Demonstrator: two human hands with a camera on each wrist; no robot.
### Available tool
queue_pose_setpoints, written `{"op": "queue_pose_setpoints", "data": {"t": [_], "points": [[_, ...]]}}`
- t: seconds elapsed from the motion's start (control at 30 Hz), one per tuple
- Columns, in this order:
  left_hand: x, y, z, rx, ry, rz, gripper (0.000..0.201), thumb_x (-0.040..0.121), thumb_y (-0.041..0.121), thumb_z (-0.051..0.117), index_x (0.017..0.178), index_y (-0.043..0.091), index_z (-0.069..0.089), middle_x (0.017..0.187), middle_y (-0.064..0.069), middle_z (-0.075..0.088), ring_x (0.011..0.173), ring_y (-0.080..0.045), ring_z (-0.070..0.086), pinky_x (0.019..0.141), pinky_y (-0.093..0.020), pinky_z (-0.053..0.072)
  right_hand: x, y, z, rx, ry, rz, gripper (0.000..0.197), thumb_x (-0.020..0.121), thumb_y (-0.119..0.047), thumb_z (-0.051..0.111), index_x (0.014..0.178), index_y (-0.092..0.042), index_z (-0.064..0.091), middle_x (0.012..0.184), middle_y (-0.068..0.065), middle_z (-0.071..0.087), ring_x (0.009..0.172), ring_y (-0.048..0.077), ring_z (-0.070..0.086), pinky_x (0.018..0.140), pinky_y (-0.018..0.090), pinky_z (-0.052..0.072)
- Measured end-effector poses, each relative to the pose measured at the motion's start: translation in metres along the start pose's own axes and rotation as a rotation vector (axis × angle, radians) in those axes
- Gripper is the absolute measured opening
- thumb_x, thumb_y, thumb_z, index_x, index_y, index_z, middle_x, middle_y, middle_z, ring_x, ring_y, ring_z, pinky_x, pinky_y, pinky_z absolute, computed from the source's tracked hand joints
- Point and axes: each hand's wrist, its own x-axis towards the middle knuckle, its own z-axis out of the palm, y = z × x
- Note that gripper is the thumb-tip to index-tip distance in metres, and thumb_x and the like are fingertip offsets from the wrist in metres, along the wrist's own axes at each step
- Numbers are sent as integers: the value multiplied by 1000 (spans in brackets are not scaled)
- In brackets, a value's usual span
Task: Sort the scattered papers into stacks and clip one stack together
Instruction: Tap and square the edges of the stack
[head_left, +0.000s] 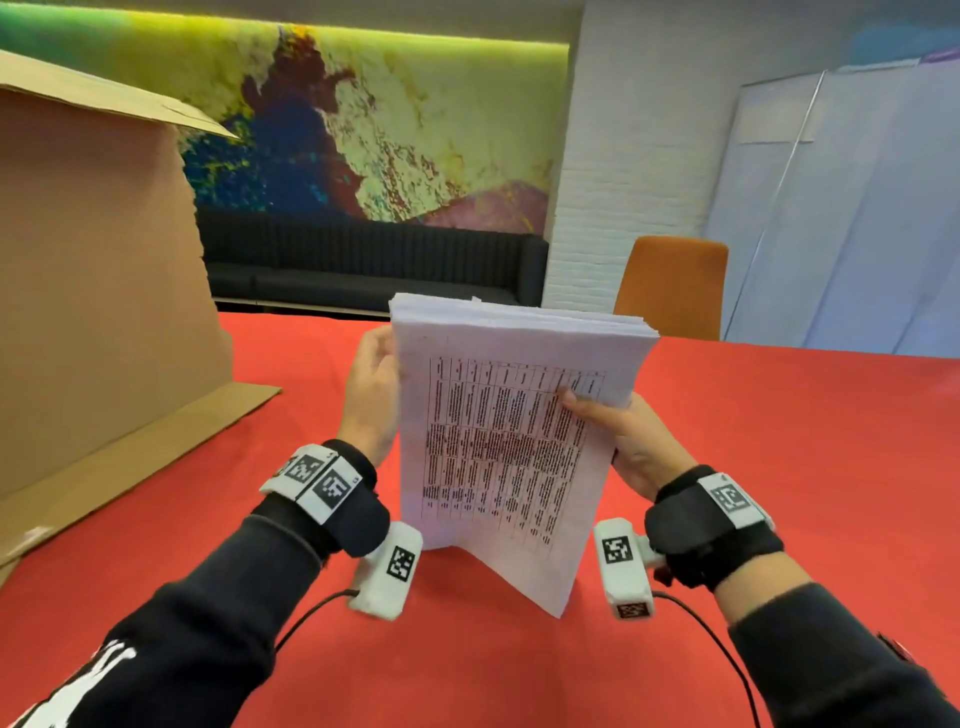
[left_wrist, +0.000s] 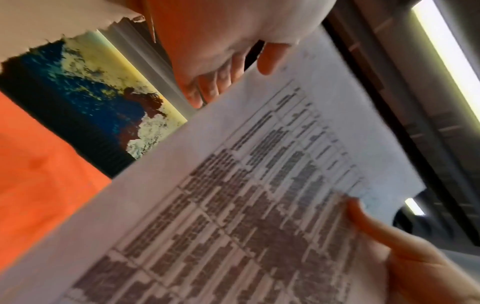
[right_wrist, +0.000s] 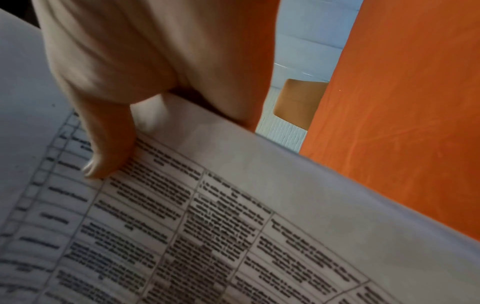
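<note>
— Right thumb (head_left: 571, 401) pressed flat on the printed top sheet, other right fingers hidden behind the stack of papers (head_left: 511, 441); pinching the far right edge.
— And the left hand (head_left: 370, 395)?
— Curled round the opposite edge, thumb in front, fingers behind; clearer from the left wrist view.
— Stack where, then?
— Upright between both palms, lower corner touching or just above the red table (head_left: 779, 467); hard to tell which.
— Risks from here?
— Uneven top edges beyond the fingertips, so likely slipping of loose sheets under a slack pinch. Also a fan-out sideways if tapped down at this tilt.
— Pose?
— Right hand (head_left: 631, 441) low beside the stack, both wrists raised, palms facing inward. No clip visible anywhere near either hand.
</note>
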Motion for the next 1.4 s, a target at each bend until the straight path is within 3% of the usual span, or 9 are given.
{"op": "queue_pose_setpoints", "data": {"t": [0.17,0.33,0.47,0.6,0.73,0.93,1.13,1.27,1.4], "points": [[8,10,20,130,112,30,17,93,5,33,106,11,40,80,5,51,70,-7,50,66,-27,41,11,-12,22,-9,121,-27,23,86,-2,65,109,2,67,104,18,72,93,29,70,84,42,57],[3,34,20,324,117,342,13,86,0,36,92,12,34,68,-1,41,54,-16,38,48,-29,30,19,-34,24,-31,153,-155,14,86,-3,66,99,-7,69,94,7,75,86,22,72,77,36,59],[-15,4,16,166,189,110,12,89,2,37,94,12,41,71,7,45,61,-6,44,50,-12,35,6,-9,15,-105,73,-63,21,84,-4,68,105,-8,69,99,6,75,91,21,72,80,34,58],[-12,-6,20,26,293,-41,13,80,25,39,76,27,52,76,12,55,74,-14,49,74,-29,41,3,-4,23,-59,120,-62,25,82,-1,70,107,-1,68,102,15,73,93,27,71,82,39,58],[1,19,21,-49,303,65,16,84,20,43,81,27,57,79,13,58,72,-4,51,72,-27,43,16,-29,23,-40,86,-132,21,79,-1,73,99,-5,71,99,15,74,91,27,70,83,39,57],[-19,-19,19,-44,254,-166,15,77,14,44,70,22,55,67,8,52,66,-13,46,67,-27,38,-5,8,15,-131,32,-9,32,80,4,69,111,-5,66,113,18,68,101,28,67,96,47,51],[-7,-1,22,-71,277,-84,32,85,0,40,62,22,42,61,7,38,57,-8,33,52,-23,27,6,-13,8,-92,-10,-28,37,79,5,70,115,-2,64,117,20,66,104,29,66,93,41,53],[-24,-23,19,-17,196,-198,32,86,-1,41,61,20,42,63,4,42,61,-12,35,55,-27,29,-10,19,2,-166,-22,60,35,75,5,73,107,-10,68,110,15,70,100,26,67,95,45,51],[-12,0,9,34,-49,-100,18,88,-1,47,92,12,59,80,2,60,72,-12,52,62,-17,46,-8,-1,-4,-141,32,45,25,76,-2,74,100,-6,68,96,11,73,86,21,71,81,35,57]]}}
